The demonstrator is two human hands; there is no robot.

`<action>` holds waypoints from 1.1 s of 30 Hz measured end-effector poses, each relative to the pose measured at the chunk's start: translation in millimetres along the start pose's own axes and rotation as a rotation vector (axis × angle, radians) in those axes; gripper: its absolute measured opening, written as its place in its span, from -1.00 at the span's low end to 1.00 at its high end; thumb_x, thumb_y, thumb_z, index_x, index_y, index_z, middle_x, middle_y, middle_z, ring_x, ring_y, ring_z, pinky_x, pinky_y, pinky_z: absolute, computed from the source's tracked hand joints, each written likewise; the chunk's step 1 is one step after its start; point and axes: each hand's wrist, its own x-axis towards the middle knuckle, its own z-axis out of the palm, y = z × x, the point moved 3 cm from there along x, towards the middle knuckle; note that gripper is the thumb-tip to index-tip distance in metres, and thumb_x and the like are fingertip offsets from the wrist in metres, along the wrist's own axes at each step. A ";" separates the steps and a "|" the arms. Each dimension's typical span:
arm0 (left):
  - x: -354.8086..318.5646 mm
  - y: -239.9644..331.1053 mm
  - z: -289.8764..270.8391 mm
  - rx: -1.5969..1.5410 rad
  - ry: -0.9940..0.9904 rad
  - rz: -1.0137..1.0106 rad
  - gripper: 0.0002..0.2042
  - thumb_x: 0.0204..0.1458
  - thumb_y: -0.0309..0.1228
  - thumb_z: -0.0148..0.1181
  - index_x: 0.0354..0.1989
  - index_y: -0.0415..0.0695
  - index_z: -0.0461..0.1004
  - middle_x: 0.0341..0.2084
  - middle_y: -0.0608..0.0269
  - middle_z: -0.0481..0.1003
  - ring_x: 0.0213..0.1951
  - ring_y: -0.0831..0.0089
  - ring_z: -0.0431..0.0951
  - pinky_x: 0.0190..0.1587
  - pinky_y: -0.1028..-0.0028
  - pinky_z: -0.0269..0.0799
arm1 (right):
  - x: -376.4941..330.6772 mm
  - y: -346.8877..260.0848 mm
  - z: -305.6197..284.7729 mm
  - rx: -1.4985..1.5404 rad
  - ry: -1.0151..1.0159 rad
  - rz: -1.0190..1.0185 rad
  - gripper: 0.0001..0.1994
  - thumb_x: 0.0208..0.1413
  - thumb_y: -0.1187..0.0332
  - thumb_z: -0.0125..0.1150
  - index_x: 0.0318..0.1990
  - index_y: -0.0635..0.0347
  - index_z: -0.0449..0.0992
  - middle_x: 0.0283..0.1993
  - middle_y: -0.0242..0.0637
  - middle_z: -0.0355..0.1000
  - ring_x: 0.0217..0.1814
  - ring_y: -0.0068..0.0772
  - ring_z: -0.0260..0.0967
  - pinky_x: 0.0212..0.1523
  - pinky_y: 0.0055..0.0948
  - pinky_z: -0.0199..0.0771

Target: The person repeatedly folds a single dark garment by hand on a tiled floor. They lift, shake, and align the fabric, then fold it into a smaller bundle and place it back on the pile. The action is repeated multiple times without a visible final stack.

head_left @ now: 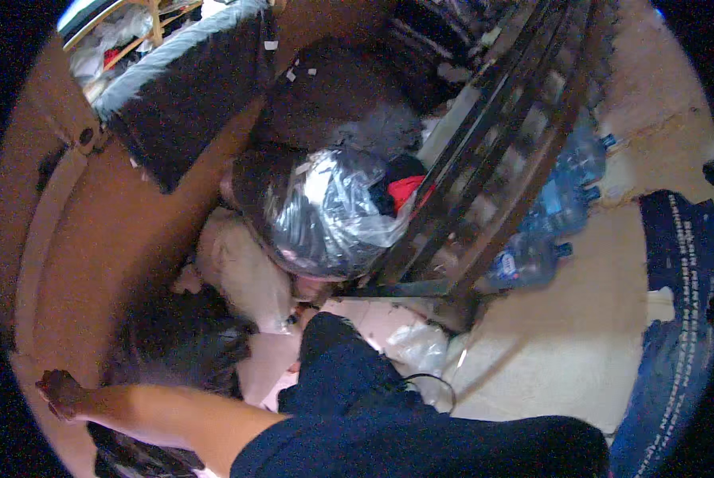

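Left hand (60,394): out at the far left; its fingers look curled, but whether this grip is clamped on anything I cannot tell.
Right hand: out of view, its grip unknown.
Dark bundle (178,342): nearest sizeable thing, between the left hand and the pale sack (245,267).
Clear plastic bag (325,215): beyond the sack, a red item (404,193) showing at its right side.
Step in hand: probably a sideways reach or a pause, no grasp plainly visible.
Next move: handling the dark bundle would call for the left hand inward, fingers spread.
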 end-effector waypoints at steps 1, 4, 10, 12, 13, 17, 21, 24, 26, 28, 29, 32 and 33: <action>31.8 8.9 18.1 0.021 0.008 0.052 -0.65 0.26 -0.36 0.26 0.14 -0.21 0.41 0.00 0.06 0.56 0.01 0.25 0.56 0.02 0.20 0.57 | 9.4 21.6 -15.5 0.000 0.063 0.059 -0.77 0.00 0.32 0.25 -0.22 0.17 0.68 -0.17 -0.02 0.64 -0.02 -0.01 0.60 0.02 -0.06 0.57; 76.8 -6.5 33.6 0.181 0.094 0.127 -0.68 0.26 -0.37 0.26 0.11 -0.24 0.42 -0.05 0.09 0.58 -0.07 0.31 0.57 -0.05 0.26 0.56 | 22.6 99.2 -74.1 0.002 0.227 0.324 -0.78 0.04 0.29 0.24 -0.23 0.20 0.67 -0.19 0.00 0.64 -0.07 0.01 0.61 -0.04 -0.04 0.59; -90.8 -149.0 29.8 0.635 -0.114 0.076 -0.72 0.26 -0.40 0.25 0.04 -0.29 0.45 -0.15 0.14 0.61 -0.22 0.41 0.58 -0.19 0.39 0.56 | -55.1 261.2 -271.6 -0.127 0.435 0.783 -0.76 0.14 0.25 0.21 -0.25 0.25 0.64 -0.24 0.05 0.64 -0.17 0.05 0.63 -0.16 0.02 0.61; -127.1 -152.4 91.1 0.729 -0.255 0.050 -0.73 0.27 -0.41 0.25 0.05 -0.29 0.45 -0.16 0.13 0.62 -0.21 0.43 0.60 -0.16 0.42 0.56 | -149.1 303.4 -361.7 -0.085 0.431 0.883 -0.74 0.11 0.22 0.28 -0.21 0.23 0.69 -0.24 0.02 0.65 -0.15 -0.02 0.67 -0.10 -0.10 0.64; -144.1 -144.4 129.2 0.798 -0.328 0.098 -0.72 0.28 -0.42 0.25 0.08 -0.28 0.45 -0.16 0.12 0.62 -0.18 0.44 0.62 -0.10 0.42 0.56 | -204.5 314.6 -413.4 -0.135 0.489 0.768 -0.76 0.12 0.23 0.30 -0.21 0.19 0.71 -0.23 -0.07 0.67 -0.19 -0.12 0.68 -0.11 -0.18 0.66; -177.0 -110.0 337.0 0.814 -0.690 0.428 -0.82 0.27 -0.54 0.19 0.00 -0.27 0.54 -0.13 0.03 0.63 -0.06 0.24 0.65 0.05 0.32 0.54 | -389.8 347.4 -616.1 -0.485 0.782 0.968 -0.83 0.11 0.35 0.31 -0.17 0.11 0.71 -0.27 -0.12 0.66 -0.23 -0.14 0.66 -0.16 -0.23 0.61; -189.5 -124.1 511.9 0.803 -0.860 0.401 -0.77 0.25 -0.47 0.17 0.03 -0.25 0.57 -0.05 -0.07 0.63 -0.01 0.00 0.64 0.09 0.23 0.52 | -483.8 361.8 -758.2 -1.038 0.499 1.244 -0.38 0.01 0.36 0.44 0.30 0.04 0.46 0.41 0.00 0.36 0.33 0.08 0.42 0.26 -0.10 0.49; -202.3 -144.9 627.7 0.817 -0.928 0.585 -0.76 0.23 -0.45 0.15 0.02 -0.23 0.59 -0.06 -0.09 0.63 0.00 -0.05 0.62 0.13 0.14 0.49 | -514.8 380.5 -807.4 -1.136 0.089 1.335 -0.03 -0.04 0.34 0.49 0.58 -0.12 0.12 0.68 -0.01 -0.08 0.59 0.17 0.12 0.49 -0.08 0.29; -214.6 -149.7 686.7 0.732 -0.935 0.648 -0.78 0.23 -0.46 0.15 -0.01 -0.22 0.60 -0.07 -0.09 0.62 0.00 -0.05 0.62 0.13 0.15 0.49 | -519.3 392.6 -828.5 -0.941 0.052 1.155 0.06 -0.04 0.32 0.52 0.63 -0.19 0.01 0.72 -0.08 -0.20 0.65 0.18 0.02 0.53 -0.06 0.23; -227.3 -154.5 733.9 0.708 -0.936 0.637 -0.78 0.21 -0.44 0.17 -0.02 -0.22 0.60 -0.11 -0.06 0.64 -0.06 -0.02 0.64 0.07 0.15 0.52 | -521.5 402.6 -843.7 -0.804 0.072 1.058 0.05 0.03 0.32 0.47 0.65 -0.25 -0.05 0.75 -0.15 -0.26 0.69 0.20 -0.08 0.57 -0.02 0.16; -233.2 -157.2 757.0 0.671 -0.985 0.595 -0.77 0.20 -0.41 0.20 -0.03 -0.23 0.60 -0.13 -0.05 0.65 -0.08 0.01 0.66 0.04 0.17 0.53 | -522.9 408.5 -846.8 -0.802 0.007 1.072 0.03 0.05 0.32 0.44 0.65 -0.25 -0.04 0.75 -0.14 -0.26 0.69 0.21 -0.09 0.58 -0.02 0.16; -250.4 -174.3 824.2 0.688 -1.017 0.442 -0.68 0.18 -0.25 0.31 -0.02 -0.23 0.61 -0.19 0.01 0.68 -0.19 0.16 0.72 -0.12 0.25 0.62 | -523.6 416.2 -856.8 -0.776 -0.013 1.153 -0.03 0.12 0.31 0.35 0.65 -0.28 -0.07 0.74 -0.12 -0.25 0.68 0.23 -0.09 0.59 0.02 0.13; -255.7 -186.1 844.1 0.637 -1.033 0.140 -0.61 0.18 -0.17 0.35 -0.01 -0.24 0.61 -0.18 0.03 0.69 -0.23 0.20 0.73 -0.17 0.29 0.65 | -521.1 415.3 -855.6 -0.848 -0.036 1.105 -0.02 0.12 0.30 0.36 0.65 -0.27 -0.08 0.74 -0.13 -0.23 0.67 0.24 -0.07 0.58 0.03 0.15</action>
